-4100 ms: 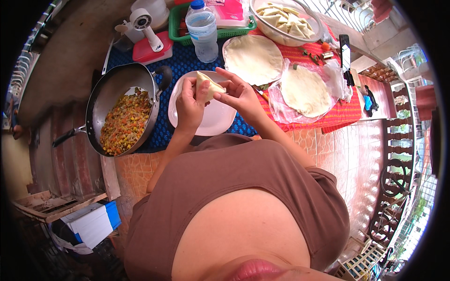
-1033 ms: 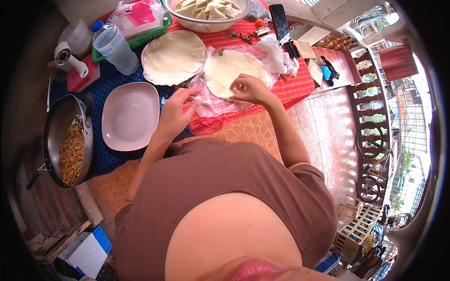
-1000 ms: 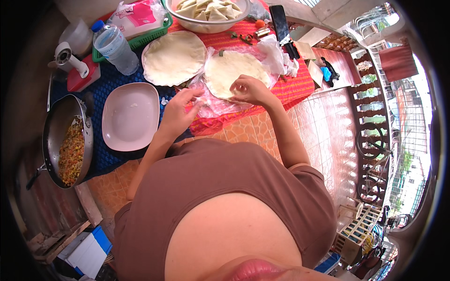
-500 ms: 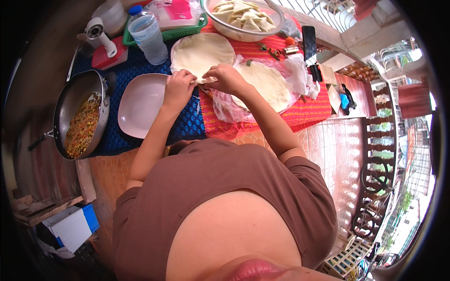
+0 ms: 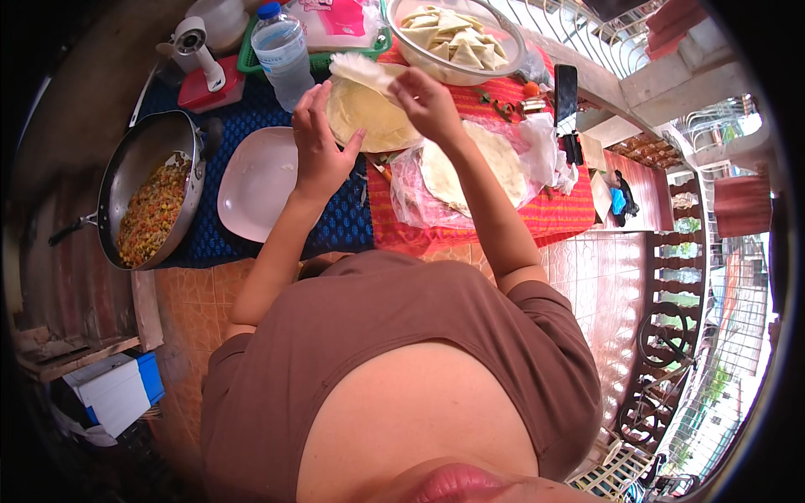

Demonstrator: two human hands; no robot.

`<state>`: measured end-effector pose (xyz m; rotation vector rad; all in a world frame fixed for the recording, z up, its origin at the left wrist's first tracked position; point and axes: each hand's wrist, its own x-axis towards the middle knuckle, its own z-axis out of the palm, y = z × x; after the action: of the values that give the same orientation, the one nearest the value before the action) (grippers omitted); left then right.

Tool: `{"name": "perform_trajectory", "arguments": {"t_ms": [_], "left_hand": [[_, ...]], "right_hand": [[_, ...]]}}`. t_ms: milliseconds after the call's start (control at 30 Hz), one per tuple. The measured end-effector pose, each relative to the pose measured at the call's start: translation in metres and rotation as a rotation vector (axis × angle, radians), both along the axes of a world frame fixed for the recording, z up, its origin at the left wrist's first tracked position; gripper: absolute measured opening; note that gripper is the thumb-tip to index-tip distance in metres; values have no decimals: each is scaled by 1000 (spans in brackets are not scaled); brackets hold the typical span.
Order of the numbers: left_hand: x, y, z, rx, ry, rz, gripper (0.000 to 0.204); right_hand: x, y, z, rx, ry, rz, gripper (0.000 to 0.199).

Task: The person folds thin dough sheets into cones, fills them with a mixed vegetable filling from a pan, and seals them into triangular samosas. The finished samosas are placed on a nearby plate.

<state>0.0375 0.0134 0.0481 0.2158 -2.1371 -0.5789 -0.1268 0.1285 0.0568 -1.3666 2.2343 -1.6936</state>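
My right hand (image 5: 426,99) pinches a thin white pastry sheet (image 5: 359,69) and holds it up over a stack of round flat pastry sheets (image 5: 369,117). My left hand (image 5: 319,149) is raised beside it, fingers spread, with the fingertips just under the sheet's left end; I cannot tell if they touch it. A pale, empty plate (image 5: 254,183) lies on the blue mat left of that hand. Another round sheet (image 5: 471,164) rests on clear plastic under my right forearm.
A pan of chopped orange-yellow filling (image 5: 149,208) sits at the left. A bowl of folded pastry triangles (image 5: 457,38), a water bottle (image 5: 283,52), a green tray (image 5: 251,57) and a dark phone (image 5: 566,90) stand at the back. A railing runs along the right.
Half a second ago both hands were down at the round sheets. Now my right hand has lifted a thin sheet clear of the stack, and my left hand has come up beside it.
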Motion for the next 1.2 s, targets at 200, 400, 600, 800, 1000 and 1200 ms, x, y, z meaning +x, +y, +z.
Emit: {"name": "perform_trajectory", "arguments": {"t_ms": [200,400,600,800,1000,1200], "left_hand": [[10,28,18,312,23,-310,96],[32,46,48,842,81,-642,89],[63,15,59,1293,19,-896,65],[74,21,63,1189,-75,-1049,77],[77,30,62,1416,20,-999,65],[81,22,62,1339,-21,-1008,75]], "right_hand": [[6,-3,53,-234,-387,218,20],[61,-1,75,-203,-567,356,24],[66,1,89,-192,-572,383,22],[83,-3,85,-155,-626,400,29],[107,-1,80,-114,-641,477,30],[107,7,76,-149,-655,568,46]]}}
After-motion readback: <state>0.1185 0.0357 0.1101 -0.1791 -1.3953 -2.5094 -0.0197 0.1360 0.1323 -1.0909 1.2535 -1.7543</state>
